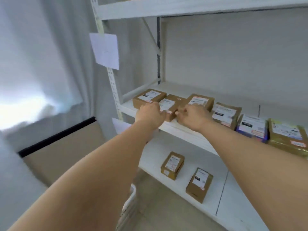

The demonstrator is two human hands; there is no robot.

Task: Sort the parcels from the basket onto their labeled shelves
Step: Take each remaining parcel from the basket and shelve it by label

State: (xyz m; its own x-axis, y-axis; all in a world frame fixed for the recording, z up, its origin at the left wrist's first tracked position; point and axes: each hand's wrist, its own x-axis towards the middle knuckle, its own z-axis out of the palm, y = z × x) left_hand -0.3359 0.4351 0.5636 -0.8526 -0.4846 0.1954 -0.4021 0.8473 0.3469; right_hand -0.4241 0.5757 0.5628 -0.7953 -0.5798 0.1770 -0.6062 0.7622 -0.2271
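- Both arms reach forward to the middle shelf [183,129] of a white metal rack, the hands meeting at one small brown parcel [171,104] that lies near the shelf's front edge
- The left hand [150,113] is at the parcel's left side, back of the hand to the camera; its fingers [162,114] curl toward the box and seem to hold its near left corner, though the contact is hidden behind the hand
- The right hand [193,116] is at the parcel's right side, its fingers [180,113] bent and pinching at the near right corner; the frame is blurred, so the exact grip is hard to read
- A second parcel [150,97] lies just left of it and a third parcel [200,100] just right, both flat with white labels up
- Farther right on the same shelf sit a taped brown packet [227,114], a blue-edged packet [252,127] and a yellowish wrapped packet [288,137], close together in a row
- On the lower shelf [236,205] two small boxes [172,165] [199,185] lie apart from each other
- A sheet of paper [105,50] hangs on the rack's front upright, and a white basket rim [131,195] shows beneath the left forearm
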